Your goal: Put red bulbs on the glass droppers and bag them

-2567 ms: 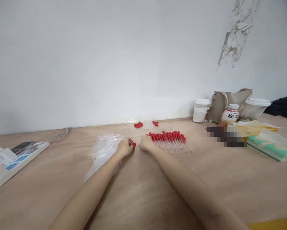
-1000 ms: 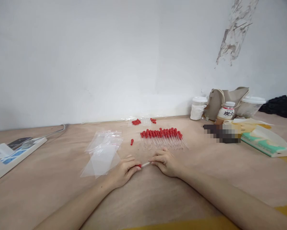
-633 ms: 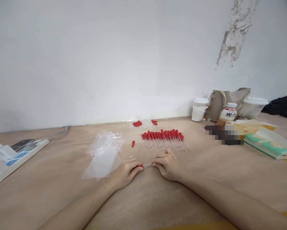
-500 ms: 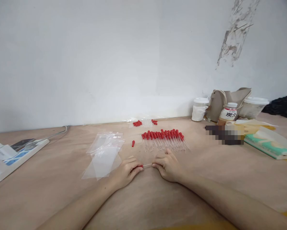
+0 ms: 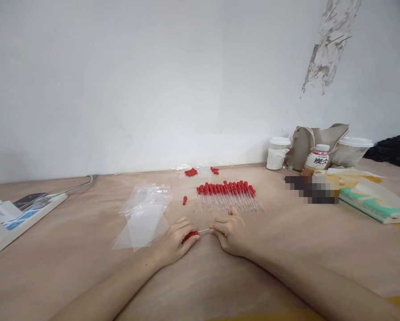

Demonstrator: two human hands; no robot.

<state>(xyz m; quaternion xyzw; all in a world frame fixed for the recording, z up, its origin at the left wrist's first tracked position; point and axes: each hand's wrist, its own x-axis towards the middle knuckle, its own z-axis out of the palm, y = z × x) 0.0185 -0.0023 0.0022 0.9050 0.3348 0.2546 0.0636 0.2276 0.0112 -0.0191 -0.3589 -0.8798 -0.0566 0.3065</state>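
We see one dropper-like piece in the works just below the middle of the frame: the left hand closes around a red bulb, while the right hand pinches the far end of the thin transparent tube that runs into it. How deep the tube sits, we cannot tell; the fingers hide the join.

By our reading, much is already done — a row of red-topped tubes lies side by side right of centre, bulbs toward the wall. What seems left is a loose red bulb near the row's left end, and further back at centre two small clusters of red bulbs with transparent plastic around them. The flat plastic bags left of centre look unfilled.

The tabletop is a brownish, slightly creased surface, with yellow showing at the lower right. It meets a pale wall, its coating peeled at the upper right. We find a power strip at the left edge — and at the right, a lidded cup, a grey-beige bag, a bottle and a green-and-white packet.
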